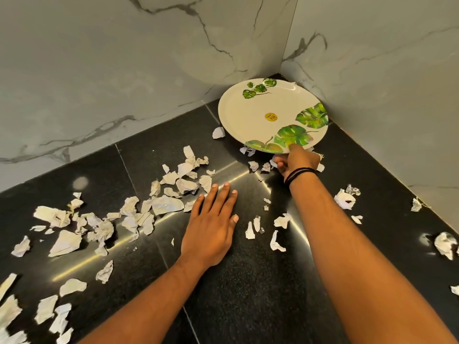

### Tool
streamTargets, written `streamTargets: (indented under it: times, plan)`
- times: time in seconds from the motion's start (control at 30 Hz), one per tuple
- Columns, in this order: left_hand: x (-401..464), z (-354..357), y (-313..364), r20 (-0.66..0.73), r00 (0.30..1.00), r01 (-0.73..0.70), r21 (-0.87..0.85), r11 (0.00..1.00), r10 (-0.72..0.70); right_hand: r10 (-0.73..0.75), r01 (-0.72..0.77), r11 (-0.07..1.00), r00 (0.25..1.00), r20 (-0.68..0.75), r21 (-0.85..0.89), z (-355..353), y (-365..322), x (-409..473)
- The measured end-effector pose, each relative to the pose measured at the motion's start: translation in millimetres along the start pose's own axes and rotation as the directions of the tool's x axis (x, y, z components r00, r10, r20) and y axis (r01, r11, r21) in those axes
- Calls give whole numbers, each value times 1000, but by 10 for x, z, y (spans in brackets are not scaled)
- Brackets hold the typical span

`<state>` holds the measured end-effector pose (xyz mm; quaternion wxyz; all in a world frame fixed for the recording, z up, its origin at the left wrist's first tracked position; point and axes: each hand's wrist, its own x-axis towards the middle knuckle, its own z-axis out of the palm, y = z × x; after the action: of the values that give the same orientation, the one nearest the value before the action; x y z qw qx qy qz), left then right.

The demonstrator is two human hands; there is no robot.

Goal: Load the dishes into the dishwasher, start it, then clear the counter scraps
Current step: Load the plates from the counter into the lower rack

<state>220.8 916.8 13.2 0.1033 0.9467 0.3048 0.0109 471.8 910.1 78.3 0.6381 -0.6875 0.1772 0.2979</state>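
Observation:
A white plate (260,112) with green leaf prints and a yellow sticker is tilted up in the far corner of the black counter (248,281). My right hand (296,161) grips its near rim, thumb on top and fingers underneath. My left hand (213,219) rests flat on the counter with straight fingers, touching the edge of a spread of torn white paper scraps (164,204). More scraps (344,199) lie right of my right forearm and under the plate.
Grey marble walls (124,70) meet in a corner right behind the plate. Paper scraps cover the counter's left side (62,242) and dot the right edge (445,244). Bare black stone lies between my forearms.

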Motion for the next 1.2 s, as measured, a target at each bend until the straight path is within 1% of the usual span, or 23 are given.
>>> streamTargets:
  times: [0.07, 0.2, 0.37, 0.5, 0.6, 0.7, 0.77, 0.83, 0.9, 0.97, 1.0, 1.03, 1.07, 1.13, 1.2]
  plan:
    - [1, 0, -2, -2, 1000, 1, -2, 1000, -1, -21, 19, 997, 999, 29, 71, 28, -7, -39]
    - [1, 4, 1, -6, 1000, -7, -5, 1000, 7, -91, 81, 987, 994, 67, 142, -16, 35, -134]
    - [-1, 15, -6, -19, 1000, -12, -5, 1000, 12, -125, 111, 978, 990, 72, 176, -294, 166, -387]
    - [-1, 25, 0, -46, 999, -15, -40, 999, 13, -148, 119, 970, 981, 124, 214, -707, 280, -797]
    - [-11, 18, 2, -72, 997, -33, -75, 997, 27, -202, 161, 959, 965, 168, 231, -1134, 374, -1157]
    - [-23, -8, 15, -71, 997, -22, -113, 993, 15, -277, 244, 946, 950, 144, 211, -1587, 480, -1508]
    - [-53, -29, 34, -83, 997, -12, -131, 991, 1, -294, 261, 940, 946, 133, 221, -1886, 603, -1742]
    - [-112, -96, 74, -107, 994, -31, -84, 996, 21, -286, 248, 936, 950, 129, 250, -2180, 750, -1937]
    - [-156, -210, 166, -93, 995, -40, 13, 999, 41, -292, 255, 929, 950, 111, 268, -2498, 870, -2110]
    - [-115, -330, 267, -85, 996, -8, 114, 993, 18, -316, 288, 923, 946, 75, 254, -2804, 938, -2243]
    - [-106, -408, 362, -100, 995, 22, 111, 994, -11, -330, 309, 919, 943, 48, 245, -2980, 968, -2318]
    - [-112, -461, 470, -124, 990, 67, 26, 997, -63, -344, 330, 914, 939, 22, 237, -3161, 995, -2387]
    - [-129, -496, 620, -157, 979, 110, -141, 984, -132, -365, 357, 905, 931, -10, 233, -3359, 1018, -2456]
    - [-219, -546, 952, -171, 954, 139, -474, 870, -246, -398, 401, 889, 915, -62, 222, -3698, 1078, -2591]
    - [-428, -581, 1404, -141, 964, 77, -659, 748, -224, -415, 438, 874, 898, -145, 210, -4049, 1178, -2771]
